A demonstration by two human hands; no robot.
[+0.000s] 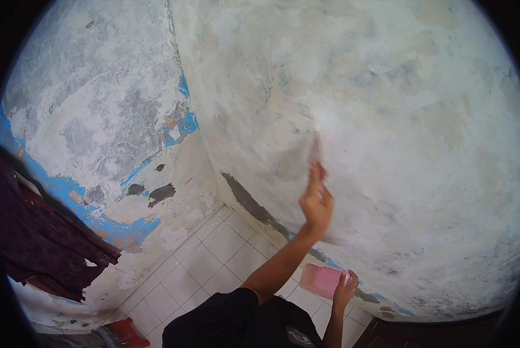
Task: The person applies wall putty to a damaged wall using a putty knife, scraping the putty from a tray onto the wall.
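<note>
My left hand (316, 206) is raised against the patchy whitish wall (399, 139), closed on a putty knife (322, 171). Motion blurs the tool; a reddish part shows by my fingers, and its blade does not stand out clearly from the wall. Lower down and to the right, my right hand (344, 290) grips the end of a pink rectangular plastic container (320, 281). A pale smear marks the container's inside; how much it holds I cannot tell.
A left wall (92, 104) with flaking blue paint meets the whitish wall at a corner. Dark purple cloth (45, 232) hangs at left. White floor tiles (219, 246) lie below. At lower left is a red object (126, 332); a dark edge (428, 333) runs along lower right.
</note>
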